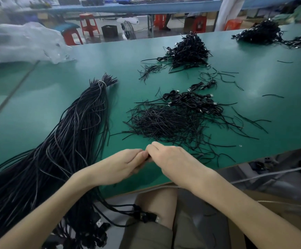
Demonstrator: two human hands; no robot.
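Here our left hand (121, 166) and right hand (171, 159) meet fingertip to fingertip, both pinching a thin black cord (149, 158), of which only a sliver shows, just on the near side of the pile of ties (164, 123) on the surface (56, 97). We judge it light, limp and slightly slick, so it is best gripped close between fingertips.

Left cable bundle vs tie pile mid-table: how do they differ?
The bundle has long strands lying side by side; the tie pile has short ones, crisscrossed. The bundle is bound by a white band near its far end; the tie pile is loose. The bundle hangs over the table's near edge; the tie pile lies on top. Both are black.
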